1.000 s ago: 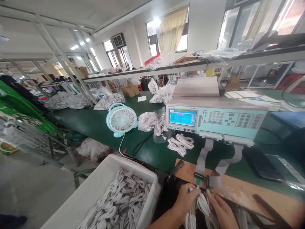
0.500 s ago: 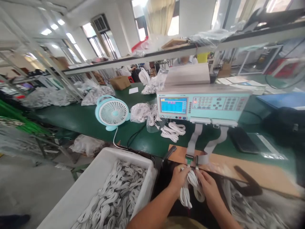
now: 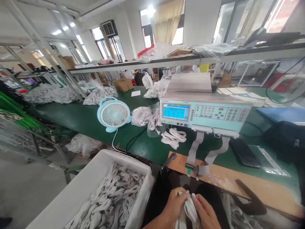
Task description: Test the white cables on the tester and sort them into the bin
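Between my two hands is a folded bundle of white cable (image 3: pixel 190 208), its connector ends pointing up. My left hand (image 3: pixel 175 205) grips it from the left with thumb and fingers closed. From the other side my right hand (image 3: pixel 205 210) pinches the bundle near a connector end. Just beyond my hands, a green adapter board (image 3: pixel 189 170) and a dark connector (image 3: pixel 197 173) sit at the ends of grey ribbon cables (image 3: pixel 195 149). These ribbons run up to a light-blue tester (image 3: pixel 214 114) with a lit screen; the bundle is apart from them.
On the left stands a white bin (image 3: pixel 71 187) holding many cable bundles. Several cable coils (image 3: pixel 173 138) lie before the tester on the green table (image 3: pixel 76 119). Also there are a blue fan (image 3: pixel 114 114), bagged cables (image 3: pixel 141 116) and a dark phone (image 3: pixel 245 152). A wooden board (image 3: pixel 228 178) lines the front edge.
Both hands have drawn the cable bundle back from the ribbon-cable connectors, toward my body. The cable ends have come away from the connectors. The tester's screen looks different, and the view has shifted slightly.
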A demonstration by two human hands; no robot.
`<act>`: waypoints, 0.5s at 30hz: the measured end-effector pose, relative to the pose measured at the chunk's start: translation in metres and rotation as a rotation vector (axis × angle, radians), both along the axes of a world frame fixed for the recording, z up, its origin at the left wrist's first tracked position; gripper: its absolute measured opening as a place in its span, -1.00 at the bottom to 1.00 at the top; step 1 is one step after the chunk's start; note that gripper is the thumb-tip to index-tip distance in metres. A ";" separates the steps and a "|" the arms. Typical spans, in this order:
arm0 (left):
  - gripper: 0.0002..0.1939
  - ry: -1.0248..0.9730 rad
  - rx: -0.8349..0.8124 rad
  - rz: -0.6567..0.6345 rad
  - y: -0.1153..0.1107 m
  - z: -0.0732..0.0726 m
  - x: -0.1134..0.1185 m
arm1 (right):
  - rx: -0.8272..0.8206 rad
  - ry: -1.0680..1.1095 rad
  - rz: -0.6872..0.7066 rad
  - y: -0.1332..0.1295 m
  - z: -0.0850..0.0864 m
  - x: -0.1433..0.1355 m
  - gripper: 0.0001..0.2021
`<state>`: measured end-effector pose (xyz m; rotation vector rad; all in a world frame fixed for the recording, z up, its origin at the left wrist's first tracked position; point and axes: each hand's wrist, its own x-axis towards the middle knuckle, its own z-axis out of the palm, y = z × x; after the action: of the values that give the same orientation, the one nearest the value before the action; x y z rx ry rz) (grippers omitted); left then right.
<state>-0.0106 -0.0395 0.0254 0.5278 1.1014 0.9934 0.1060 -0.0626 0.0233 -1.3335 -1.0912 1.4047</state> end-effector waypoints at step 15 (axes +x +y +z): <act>-0.80 -0.513 0.063 0.313 0.024 0.058 -0.060 | 0.731 -1.012 0.312 0.202 0.105 -0.064 -0.86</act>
<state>-0.0705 -0.0153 0.0830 0.1317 0.7013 1.3486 0.0417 0.1397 0.1282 -1.3147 -2.2684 0.3114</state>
